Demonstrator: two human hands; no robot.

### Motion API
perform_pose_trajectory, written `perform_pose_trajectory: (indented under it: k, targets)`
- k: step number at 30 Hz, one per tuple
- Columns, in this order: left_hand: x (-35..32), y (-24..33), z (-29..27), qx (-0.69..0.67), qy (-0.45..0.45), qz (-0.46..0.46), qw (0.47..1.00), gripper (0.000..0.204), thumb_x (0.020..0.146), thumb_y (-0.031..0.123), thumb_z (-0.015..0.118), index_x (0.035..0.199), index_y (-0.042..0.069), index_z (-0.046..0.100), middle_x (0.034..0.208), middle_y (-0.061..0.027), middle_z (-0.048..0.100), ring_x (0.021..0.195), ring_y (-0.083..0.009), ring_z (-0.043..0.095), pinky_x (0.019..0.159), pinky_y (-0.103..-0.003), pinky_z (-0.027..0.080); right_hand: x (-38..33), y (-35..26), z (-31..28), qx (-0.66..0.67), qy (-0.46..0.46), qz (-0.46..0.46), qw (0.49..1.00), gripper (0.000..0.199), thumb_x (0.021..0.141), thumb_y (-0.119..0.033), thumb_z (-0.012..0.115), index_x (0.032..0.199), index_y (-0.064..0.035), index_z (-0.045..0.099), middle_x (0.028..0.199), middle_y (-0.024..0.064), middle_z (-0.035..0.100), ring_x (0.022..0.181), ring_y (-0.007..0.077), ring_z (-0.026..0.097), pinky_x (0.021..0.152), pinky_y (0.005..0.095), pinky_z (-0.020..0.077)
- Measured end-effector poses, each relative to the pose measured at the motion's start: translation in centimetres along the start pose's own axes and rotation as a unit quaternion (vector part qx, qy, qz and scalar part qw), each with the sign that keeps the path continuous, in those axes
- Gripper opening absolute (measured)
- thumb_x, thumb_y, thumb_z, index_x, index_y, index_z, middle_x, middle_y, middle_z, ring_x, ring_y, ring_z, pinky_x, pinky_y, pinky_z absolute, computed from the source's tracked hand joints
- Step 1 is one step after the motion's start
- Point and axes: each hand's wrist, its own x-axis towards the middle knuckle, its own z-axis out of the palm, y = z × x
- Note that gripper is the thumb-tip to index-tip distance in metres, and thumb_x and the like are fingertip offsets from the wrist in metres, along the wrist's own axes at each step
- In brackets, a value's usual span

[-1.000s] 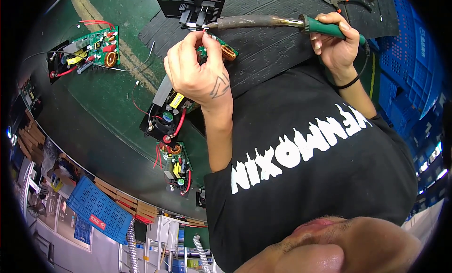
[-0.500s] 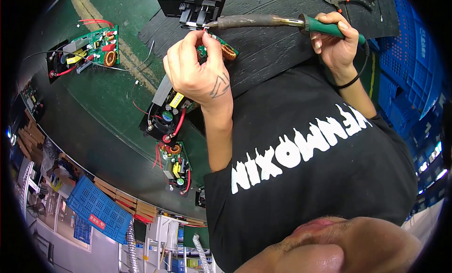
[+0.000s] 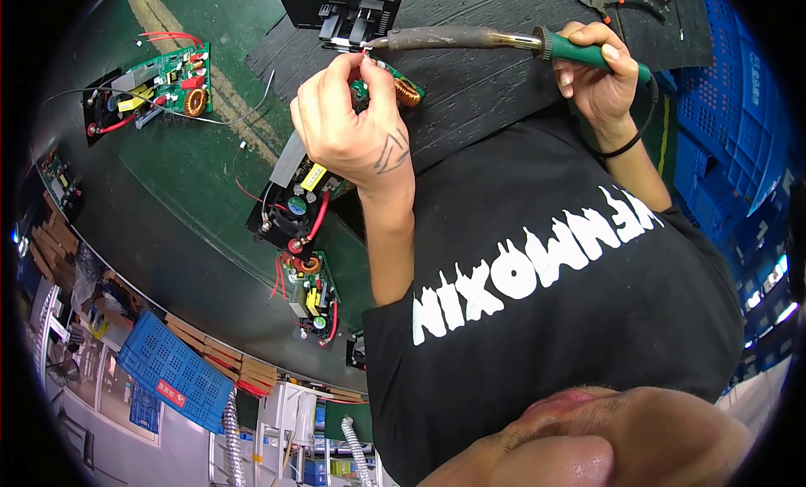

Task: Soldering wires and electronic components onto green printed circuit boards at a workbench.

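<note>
In my right hand (image 3: 600, 80) is a soldering iron (image 3: 457, 39), the fingers closed round its green handle. Its long barrel points left, and the tip meets the terminals on the back of a black slotted panel (image 3: 337, 5) with black sockets. My left hand (image 3: 353, 126) pinches what looks like a thin red wire (image 3: 367, 55) at that same spot, right beside the tip. Below this hand lies a circuit board (image 3: 314, 178) with a copper coil, a yellow transformer and a thick red lead; my hand and wrist cover part of it.
Under the work lies a black mat (image 3: 495, 88) on a green bench. A similar board (image 3: 189, 75) with loose wires sits at the left, and another board (image 3: 315, 295) lies nearer. Pliers (image 3: 617, 2) rest at the far right. Blue crates (image 3: 730, 109) stand beyond the bench's right side.
</note>
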Motion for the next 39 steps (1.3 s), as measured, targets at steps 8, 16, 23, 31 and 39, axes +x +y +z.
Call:
perform_pose_trajectory:
  k: [8,16,23,31,39]
  targets:
    - [-0.10,0.04,0.13,-0.006,0.003,-0.005,1.000,0.011,0.074,0.003,0.071,0.084,0.005,0.066,0.077,-0.0040,0.062,0.072,-0.0213,0.057,0.067,-0.033,0.046,-0.11,0.03,-0.32,-0.013,0.000,-0.002,1.000,0.038,0.091,-0.030,0.043,0.106,0.0002,0.062,0.088,0.0190,0.059,0.062,0.0184,0.058,0.044,0.0245,0.0470]
    - [-0.03,-0.07,0.14,-0.005,0.007,-0.004,1.000,0.012,0.073,0.003,0.071,0.084,0.006,0.066,0.077,-0.0040,0.062,0.070,-0.0215,0.057,0.066,-0.033,0.045,-0.07,-0.18,0.07,-0.021,0.011,-0.008,1.000,0.040,0.090,-0.031,0.043,0.106,0.0006,0.062,0.088,0.0197,0.059,0.061,0.0185,0.058,0.044,0.0244,0.0467]
    - [-0.03,-0.13,0.31,-0.007,0.011,-0.001,1.000,0.012,0.073,0.002,0.070,0.084,0.006,0.066,0.077,-0.0042,0.061,0.070,-0.0219,0.056,0.065,-0.033,0.045,-0.12,-0.27,0.17,-0.013,0.004,-0.008,1.000,0.040,0.091,-0.031,0.043,0.105,0.0006,0.062,0.089,0.0197,0.059,0.062,0.0188,0.058,0.044,0.0246,0.0462]
    - [-0.01,0.02,0.29,-0.008,0.013,-0.007,1.000,0.011,0.073,0.002,0.071,0.083,0.006,0.066,0.077,-0.0043,0.061,0.069,-0.0218,0.056,0.064,-0.033,0.045,-0.25,-0.23,0.07,0.012,0.016,0.002,1.000,0.039,0.091,-0.031,0.042,0.106,0.0003,0.062,0.091,0.0190,0.059,0.062,0.0189,0.057,0.044,0.0244,0.0460]
    - [0.04,0.01,0.30,-0.009,0.012,-0.008,1.000,0.011,0.073,0.002,0.071,0.083,0.006,0.067,0.077,-0.0038,0.061,0.070,-0.0211,0.056,0.065,-0.033,0.045,-0.47,-0.70,-0.50,0.016,0.030,0.000,0.999,0.040,0.091,-0.031,0.041,0.107,0.0002,0.061,0.091,0.0180,0.058,0.063,0.0187,0.056,0.045,0.0246,0.0455]
